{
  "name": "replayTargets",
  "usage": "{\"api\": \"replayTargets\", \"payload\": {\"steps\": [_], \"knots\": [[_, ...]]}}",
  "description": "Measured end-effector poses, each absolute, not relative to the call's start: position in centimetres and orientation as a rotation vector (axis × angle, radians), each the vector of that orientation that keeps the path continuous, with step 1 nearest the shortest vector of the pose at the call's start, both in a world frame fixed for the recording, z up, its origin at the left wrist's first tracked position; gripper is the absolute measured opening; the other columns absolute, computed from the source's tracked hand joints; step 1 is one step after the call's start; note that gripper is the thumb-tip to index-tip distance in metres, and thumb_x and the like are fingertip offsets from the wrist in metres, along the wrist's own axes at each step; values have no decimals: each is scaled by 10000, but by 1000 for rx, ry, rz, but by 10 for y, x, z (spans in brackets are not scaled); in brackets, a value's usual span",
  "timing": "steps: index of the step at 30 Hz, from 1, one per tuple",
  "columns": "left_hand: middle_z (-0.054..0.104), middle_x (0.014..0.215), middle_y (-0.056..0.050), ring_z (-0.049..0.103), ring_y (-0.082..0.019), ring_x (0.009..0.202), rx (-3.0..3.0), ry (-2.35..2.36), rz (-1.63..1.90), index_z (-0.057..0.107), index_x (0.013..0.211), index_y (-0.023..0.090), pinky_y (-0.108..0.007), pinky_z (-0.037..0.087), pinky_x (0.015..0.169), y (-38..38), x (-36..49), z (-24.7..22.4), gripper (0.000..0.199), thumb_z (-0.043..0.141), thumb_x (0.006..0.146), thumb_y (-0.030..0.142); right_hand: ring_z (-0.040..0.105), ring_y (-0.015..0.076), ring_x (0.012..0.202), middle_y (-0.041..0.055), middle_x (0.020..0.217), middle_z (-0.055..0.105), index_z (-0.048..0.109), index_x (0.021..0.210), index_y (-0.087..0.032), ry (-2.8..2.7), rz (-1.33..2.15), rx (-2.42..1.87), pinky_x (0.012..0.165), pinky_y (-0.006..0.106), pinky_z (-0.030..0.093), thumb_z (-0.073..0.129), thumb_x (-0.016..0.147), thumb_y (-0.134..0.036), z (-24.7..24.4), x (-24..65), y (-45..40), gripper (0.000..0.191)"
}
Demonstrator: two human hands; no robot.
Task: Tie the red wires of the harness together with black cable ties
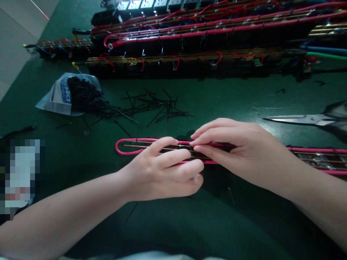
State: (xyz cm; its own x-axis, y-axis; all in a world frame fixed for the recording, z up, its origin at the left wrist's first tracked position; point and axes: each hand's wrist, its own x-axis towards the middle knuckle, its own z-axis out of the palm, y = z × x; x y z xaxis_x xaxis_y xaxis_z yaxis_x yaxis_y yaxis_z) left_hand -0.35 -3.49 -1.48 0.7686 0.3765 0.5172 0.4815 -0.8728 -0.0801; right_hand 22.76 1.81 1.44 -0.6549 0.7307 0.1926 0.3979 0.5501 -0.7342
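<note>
A long narrow strip with copper-coloured bars and a red wire (127, 140) looped around its end lies across the green table in front of me. My left hand (165, 169) is closed over the strip near its looped end, with the fingers curled across the bars and the wire. Just right of it, my right hand (233, 144) has thumb and fingertips pinched together at the far run of red wire. Whatever sits between those fingertips is too small or hidden to make out. Both hands cover part of the strip's middle.
Black cable ties (162, 104) spill from a clear plastic bag (61, 94) beyond the strip. Scissors (303, 119) lie at the right, blades pointing left. Several wired strips (173, 34) are stacked along the back. A blurred-out object (21, 173) is at the left edge.
</note>
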Motion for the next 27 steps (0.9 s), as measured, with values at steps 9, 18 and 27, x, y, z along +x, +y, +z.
{"api": "replayTargets", "payload": {"steps": [9,18,27], "knots": [[715,1009,47,635,-152,1001,-2762,-730,-898,721,903,249,-372,538,1026,-38,1,-17,81,748,938,182,723,162,794,40,907,780,807,865,-216,-2283,936,-929,670,269,554,655,973,-237,14,226,20,187],[744,906,38,648,-151,879,-2764,-926,-1111,712,910,245,-337,507,861,-31,4,-11,99,765,955,174,732,179,818,20,850,797,817,871,-240,-2266,1062,-855,707,285,570,692,955,-280,18,229,22,155],[733,855,17,640,-164,869,-2823,-1066,-1053,713,875,250,-329,488,826,-32,4,-5,144,690,1010,204,769,199,888,3,923,834,816,896,-267,-2224,1156,-879,770,310,598,656,969,-256,21,228,18,176]]}}
